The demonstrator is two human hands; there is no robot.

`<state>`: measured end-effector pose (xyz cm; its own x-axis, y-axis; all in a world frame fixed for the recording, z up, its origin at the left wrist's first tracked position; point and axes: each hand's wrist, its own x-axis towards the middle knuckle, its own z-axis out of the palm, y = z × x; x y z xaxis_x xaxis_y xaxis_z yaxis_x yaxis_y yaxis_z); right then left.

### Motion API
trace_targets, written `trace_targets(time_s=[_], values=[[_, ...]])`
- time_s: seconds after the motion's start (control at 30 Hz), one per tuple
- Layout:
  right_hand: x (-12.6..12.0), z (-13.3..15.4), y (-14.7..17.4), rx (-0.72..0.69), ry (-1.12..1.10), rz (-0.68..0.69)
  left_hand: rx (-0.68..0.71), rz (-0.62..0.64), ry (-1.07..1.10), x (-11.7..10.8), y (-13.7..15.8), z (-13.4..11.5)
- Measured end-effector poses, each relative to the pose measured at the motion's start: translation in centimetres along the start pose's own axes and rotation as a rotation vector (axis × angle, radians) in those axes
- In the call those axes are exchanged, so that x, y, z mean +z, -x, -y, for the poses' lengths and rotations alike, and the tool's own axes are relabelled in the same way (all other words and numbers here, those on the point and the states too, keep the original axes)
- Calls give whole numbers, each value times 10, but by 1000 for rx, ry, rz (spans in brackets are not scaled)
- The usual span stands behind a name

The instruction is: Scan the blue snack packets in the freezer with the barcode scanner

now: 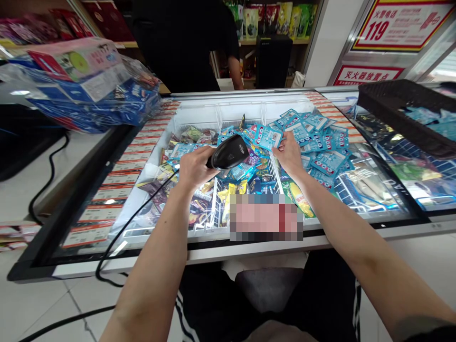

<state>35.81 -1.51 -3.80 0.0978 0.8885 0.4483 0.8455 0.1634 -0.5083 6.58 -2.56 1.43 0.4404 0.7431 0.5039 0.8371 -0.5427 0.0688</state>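
A black corded barcode scanner (231,153) is in my left hand (195,167), its fingers wrapped round the handle and its head tilted toward the right. My right hand (288,153) pinches the edge of a small blue packet (268,137), with a barcode facing up. The scanner's head is just left of that packet, apart from it. Right of my right hand lies a heap of similar blue packets (327,161) on the freezer's glass. More blue packets lie below and to the left of the scanner.
A chest freezer (228,102) with white wire dividers holds many wrapped treats. The scanner's black cable (131,221) runs over its front edge. Plastic-wrapped boxes (89,85) stand at the left, a dark basket (409,114) at the right. A person in black (181,42) stands behind.
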Motion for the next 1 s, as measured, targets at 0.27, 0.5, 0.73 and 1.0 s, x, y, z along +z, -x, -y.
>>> trace_targets(time_s=[0.27,0.5,0.73,1.0], values=[[-1,1,0,13,16,16,-9,14,3,0,0,0],[-3,2,-1,75,-183,-14,-23,-3,-36,3,1,4],[-25,-7,-9,18,-172,-143,-197,-108,-114,7,0,16],[-46,-31,-13,99,149,-241,-276,-132,-130,8,0,19]])
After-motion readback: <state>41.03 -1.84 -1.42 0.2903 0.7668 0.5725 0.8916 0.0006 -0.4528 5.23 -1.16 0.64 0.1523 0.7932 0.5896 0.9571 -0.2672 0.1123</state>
